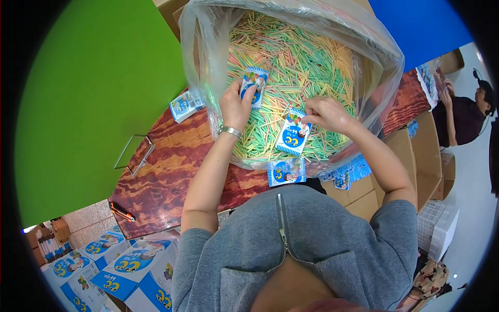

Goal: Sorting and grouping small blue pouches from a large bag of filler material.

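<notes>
Many thin pastel candy sticks (pixel 296 62) in pink, green and yellow fill a large box lined with a clear plastic bag (pixel 200 57). Over them, my left hand (pixel 235 108) is closed around a blue-and-white candy packet (pixel 255 77), thumb across its front. My right hand (pixel 331 115) pinches the upper right corner of a second packet (pixel 291 138), which hangs tilted above the sticks. Whether either packet is sealed I cannot tell. A similar packet (pixel 286 172) lies at the bag's near edge, and a few more packets (pixel 186 106) rest left of the bag.
The reddish wood-patterned table (pixel 166 171) carries a bent metal wire stand (pixel 138 154) and an orange-black cutter (pixel 122 211). Many packets (pixel 351 174) lie by the open cardboard box (pixel 403 156) at right. Printed cartons (pixel 140 268) stand lower left. Another person (pixel 465 114) sits far right.
</notes>
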The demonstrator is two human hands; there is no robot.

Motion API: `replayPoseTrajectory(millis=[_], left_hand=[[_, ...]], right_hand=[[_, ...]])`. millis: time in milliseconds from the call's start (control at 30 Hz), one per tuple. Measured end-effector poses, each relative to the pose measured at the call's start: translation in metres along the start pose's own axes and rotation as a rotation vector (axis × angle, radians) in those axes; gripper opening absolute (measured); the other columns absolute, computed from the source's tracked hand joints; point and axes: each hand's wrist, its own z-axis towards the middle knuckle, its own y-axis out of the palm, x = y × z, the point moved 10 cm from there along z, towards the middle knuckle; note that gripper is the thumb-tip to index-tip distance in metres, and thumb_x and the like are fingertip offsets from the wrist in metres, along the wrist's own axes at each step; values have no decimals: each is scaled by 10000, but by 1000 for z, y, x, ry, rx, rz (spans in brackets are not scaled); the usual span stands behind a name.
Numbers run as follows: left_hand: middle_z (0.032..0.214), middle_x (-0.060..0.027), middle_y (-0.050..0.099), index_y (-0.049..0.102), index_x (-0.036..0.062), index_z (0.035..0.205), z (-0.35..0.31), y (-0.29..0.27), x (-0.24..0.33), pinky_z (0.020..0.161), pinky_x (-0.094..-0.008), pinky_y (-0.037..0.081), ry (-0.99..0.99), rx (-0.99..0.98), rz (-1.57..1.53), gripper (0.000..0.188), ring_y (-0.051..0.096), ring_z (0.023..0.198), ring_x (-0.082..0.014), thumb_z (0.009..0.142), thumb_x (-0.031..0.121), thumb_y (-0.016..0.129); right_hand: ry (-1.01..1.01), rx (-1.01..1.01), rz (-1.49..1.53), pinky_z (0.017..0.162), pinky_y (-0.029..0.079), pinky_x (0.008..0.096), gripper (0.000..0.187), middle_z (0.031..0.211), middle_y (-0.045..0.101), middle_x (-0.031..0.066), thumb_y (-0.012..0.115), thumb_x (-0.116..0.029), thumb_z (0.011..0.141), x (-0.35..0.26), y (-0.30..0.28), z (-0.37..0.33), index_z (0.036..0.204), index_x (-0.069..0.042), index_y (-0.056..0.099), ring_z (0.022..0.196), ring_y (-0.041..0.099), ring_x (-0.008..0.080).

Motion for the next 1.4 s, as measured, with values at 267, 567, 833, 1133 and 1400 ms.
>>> replayPoseTrajectory(millis=[267, 567, 833, 1133, 1400], left_hand=[[1155, -189, 579, 566, -10, 1205, -34, -18, 78, 908, -429, 448, 529, 230, 281, 443, 535, 1085, -366, 802, 95, 717], [869, -131, 617, 671, 1, 1019, -63, 28, 79, 796, -415, 476, 337, -171, -2, 256, 577, 840, -327, 832, 173, 702], [720, -95, 654, 707, 33, 928, -59, 57, 51, 566, -295, 470, 33, -452, -423, 219, 607, 601, -175, 903, 248, 670], [641, -39, 634, 651, 21, 754, -45, 33, 41, 507, -274, 435, 2, -273, -251, 238, 544, 550, -92, 767, 188, 820], [648, -6, 632, 627, 34, 728, -45, 36, 38, 512, -252, 421, -97, -321, -383, 257, 507, 563, -57, 786, 202, 813]], right_hand=[[-115, 241, -210, 657, 506, 440, 121, 849, 598, 111, 651, -138, 846, -11, -14, -10, 892, -59, 571, 803, 625, 325], [-289, 445, -261, 656, 508, 441, 155, 884, 580, 111, 633, -164, 867, -55, -57, -20, 897, -40, 545, 851, 625, 310], [-190, 325, 245, 643, 469, 391, 211, 828, 606, 144, 695, -188, 868, -52, -61, -8, 961, -19, 608, 768, 627, 311], [-134, 313, 402, 726, 509, 373, 232, 928, 676, 149, 648, -180, 902, 0, -85, 22, 1073, -24, 635, 831, 670, 260], [324, 279, -444, 918, 466, 475, 388, 1049, 669, 206, 609, -350, 909, 86, -87, 79, 1057, 8, 624, 1070, 612, 368]])
